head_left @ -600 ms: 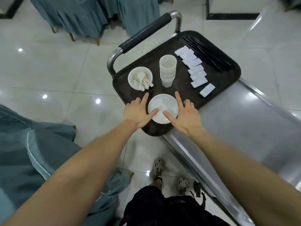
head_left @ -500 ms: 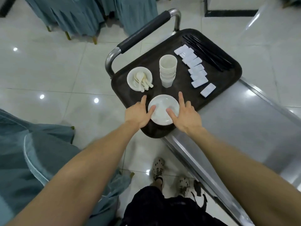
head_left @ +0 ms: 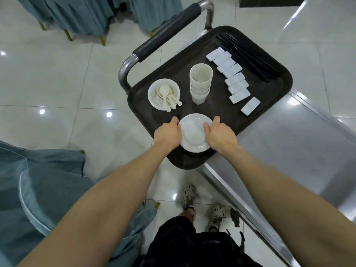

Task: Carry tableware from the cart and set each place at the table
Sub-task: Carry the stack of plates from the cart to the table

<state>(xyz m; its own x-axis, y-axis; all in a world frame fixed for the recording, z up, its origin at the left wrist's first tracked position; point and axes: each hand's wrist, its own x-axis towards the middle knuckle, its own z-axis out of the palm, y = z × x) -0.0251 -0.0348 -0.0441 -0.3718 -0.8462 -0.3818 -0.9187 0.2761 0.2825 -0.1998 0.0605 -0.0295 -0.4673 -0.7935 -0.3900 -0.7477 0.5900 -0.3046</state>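
A stack of white plates [head_left: 193, 132] sits at the near end of the dark tray [head_left: 217, 112] on the steel cart [head_left: 289, 151]. My left hand [head_left: 168, 132] grips the stack's left rim and my right hand [head_left: 219, 134] grips its right rim, thumb on top. Farther back on the tray stand a white bowl with several spoons [head_left: 163, 94], a stack of cream cups [head_left: 200, 83], a row of white chopstick rests [head_left: 232, 79] and black chopsticks [head_left: 248, 56].
The cart's padded handle [head_left: 165, 33] rises at the tray's far left. Blue-covered chairs stand at the top left [head_left: 81, 14] and a blue-draped seat at the lower left [head_left: 38, 189]. My feet are on the glossy tiled floor [head_left: 57, 83] beside the cart.
Both hands went from lying flat with spread fingers beside the plates to curling around the stack's rims. The view has moved closer to the tray.
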